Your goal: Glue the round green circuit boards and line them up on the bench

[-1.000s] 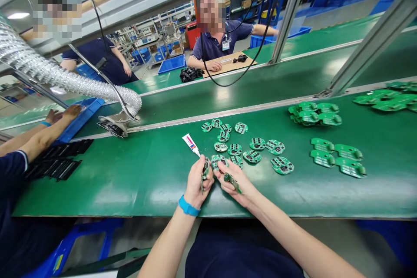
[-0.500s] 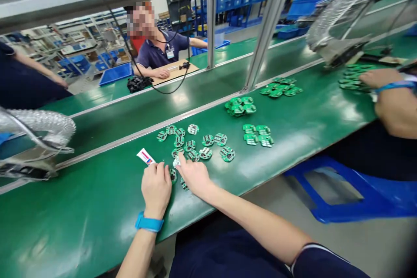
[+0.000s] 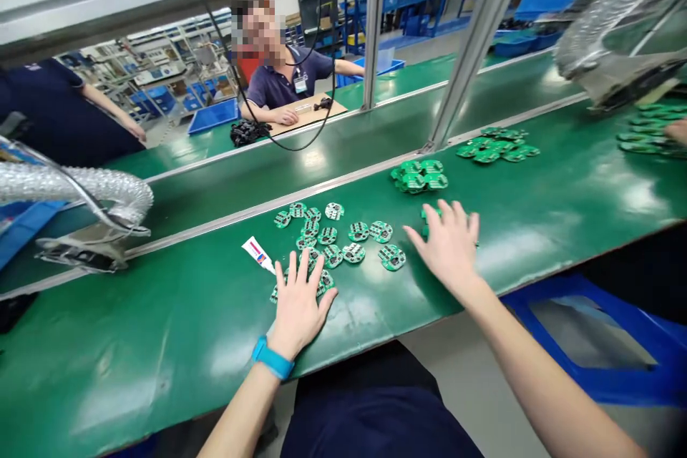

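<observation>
My left hand (image 3: 299,300) lies flat with fingers spread on a few round green circuit boards (image 3: 325,280) at the near side of the green belt (image 3: 161,329). A blue band is on that wrist. My right hand (image 3: 447,242) is stretched out, fingers apart, over a small stack of green boards (image 3: 428,213) that it mostly hides. Between the hands lie several round boards (image 3: 354,232). A small white tube (image 3: 257,253) lies just left of my left hand's fingertips.
More green board piles (image 3: 419,175) (image 3: 497,144) sit further right along the belt. A silver flexible duct with a hood (image 3: 91,243) hangs at the left, another duct (image 3: 617,14) at the right. A person (image 3: 284,79) sits across the line; a blue stool (image 3: 601,343) stands at my right.
My left hand has opened and laid flat on the boards it was handling. My right hand has left the boards in front of me and reached right to the small stack. The view turned slightly left.
</observation>
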A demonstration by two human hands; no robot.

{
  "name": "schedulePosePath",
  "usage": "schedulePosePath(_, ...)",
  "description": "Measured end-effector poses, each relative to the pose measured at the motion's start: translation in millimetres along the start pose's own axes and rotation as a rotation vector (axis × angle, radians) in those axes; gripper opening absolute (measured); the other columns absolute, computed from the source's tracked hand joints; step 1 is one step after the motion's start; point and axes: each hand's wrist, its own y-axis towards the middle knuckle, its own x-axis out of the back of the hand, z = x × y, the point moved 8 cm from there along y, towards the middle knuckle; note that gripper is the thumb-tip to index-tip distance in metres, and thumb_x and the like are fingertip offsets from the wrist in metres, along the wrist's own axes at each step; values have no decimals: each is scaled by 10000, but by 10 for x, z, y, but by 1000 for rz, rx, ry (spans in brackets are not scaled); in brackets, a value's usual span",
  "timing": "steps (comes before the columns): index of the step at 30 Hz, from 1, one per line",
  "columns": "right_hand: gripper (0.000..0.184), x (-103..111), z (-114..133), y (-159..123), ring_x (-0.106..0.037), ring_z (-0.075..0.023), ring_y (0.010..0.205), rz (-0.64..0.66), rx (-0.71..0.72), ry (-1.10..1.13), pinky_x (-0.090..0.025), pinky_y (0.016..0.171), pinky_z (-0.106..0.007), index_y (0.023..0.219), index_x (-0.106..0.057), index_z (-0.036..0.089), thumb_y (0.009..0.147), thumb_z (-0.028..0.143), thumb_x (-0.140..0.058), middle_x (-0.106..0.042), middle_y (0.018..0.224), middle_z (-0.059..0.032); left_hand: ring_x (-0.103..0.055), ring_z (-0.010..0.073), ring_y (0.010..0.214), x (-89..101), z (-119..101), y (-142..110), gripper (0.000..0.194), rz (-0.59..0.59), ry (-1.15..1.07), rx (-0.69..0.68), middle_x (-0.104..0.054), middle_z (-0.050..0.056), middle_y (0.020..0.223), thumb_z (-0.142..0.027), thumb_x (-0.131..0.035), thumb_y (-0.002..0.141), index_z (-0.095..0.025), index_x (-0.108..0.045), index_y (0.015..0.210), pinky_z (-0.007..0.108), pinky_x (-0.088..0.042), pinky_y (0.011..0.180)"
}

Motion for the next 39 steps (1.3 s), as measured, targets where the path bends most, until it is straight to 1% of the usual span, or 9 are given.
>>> schedulePosePath(6, 551, -261, -458, -318, -495, -386, 1260, 99, 66, 4, -413, 999, -534, 1258, -600, 80, 981, 498, -371, -578, 1330, -262, -216, 375, 1512, 142, 78, 142, 639, -88, -125, 27, -332, 139, 1607, -480, -529, 958, -230, -384, 1528, 681, -167, 1194)
schedulePosePath(11, 396, -200, -530, -389, -593, -350, 1049, 54, 104, 58, -476, 869, -474, 1178, -612, 184, 949, 417, -390, -673, 1193, -204, -423, 309, 1410, 294, -267, -194, 397, -173, -413, -71, -555, 144, 1407, -317, -580, 946, -221, -569, 1332, 588, -329, 1173)
schedulePosePath(16, 405, -240, -639, -333, -591, -383, 950, 50, 81, 41, -450, 731, -494, 1083, -602, 237, 910, 528, -380, -691, 1021, -221, -583, 269, 1204, 267, -558, -430, 231, -154, -564, -170, -656, 130, 1210, -262, -580, 946, -206, -643, 1161, 507, -446, 1071)
schedulePosePath(20, 536, -348, -708, -283, -580, -392, 974, 98, 93, 71, -423, 777, -525, 993, -588, 280, 915, 666, -224, -689, 1049, -235, -627, 243, 1081, 263, -486, -468, 170, -178, -622, -115, -687, 113, 1102, -259, -574, 953, -194, -674, 1075, 427, -510, 928)
schedulePosePath(25, 606, -468, -781, -212, -554, -375, 792, 145, 181, 72, -392, 652, -463, 891, -556, 291, 901, 765, -179, -663, 835, -219, -643, 196, 921, 250, -405, -455, 144, -156, -694, -44, -714, 75, 993, -258, -574, 959, -193, -698, 994, 367, -503, 816)
schedulePosePath(28, 587, -396, -710, -179, -565, -345, 830, 131, 295, 31, -393, 696, -426, 918, -568, 261, 933, 738, -226, -662, 852, -203, -642, 192, 907, 260, -428, -446, 148, -131, -721, -55, -720, 69, 960, -240, -560, 966, -201, -703, 976, 363, -496, 823)
schedulePosePath(31, 523, -266, -690, -83, -579, -292, 881, 121, 265, -41, -382, 722, -363, 991, -605, 205, 996, 627, -296, -679, 916, -182, -640, 198, 904, 271, -422, -443, 157, -129, -727, -51, -717, 72, 951, -216, -546, 970, -204, -702, 986, 368, -493, 828)
schedulePosePath(35, 495, -19, -778, 121, -590, -235, 844, 40, 94, -31, -323, 642, -323, 1032, -635, 171, 1036, 487, -254, -684, 942, -158, -638, 198, 876, 245, -386, -427, 162, -132, -788, -38, -713, 71, 940, -212, -544, 970, -210, -704, 988, 363, -497, 818)
schedulePosePath(39, 459, 358, -792, 165, -485, -198, 593, -145, -173, 111, -269, 572, -326, 941, -623, 164, 1000, 444, -264, -592, 696, -97, -646, 195, 869, 214, -364, -349, 180, -105, -962, 52, -709, 65, 906, -251, -552, 971, -210, -720, 923, 342, -509, 807)
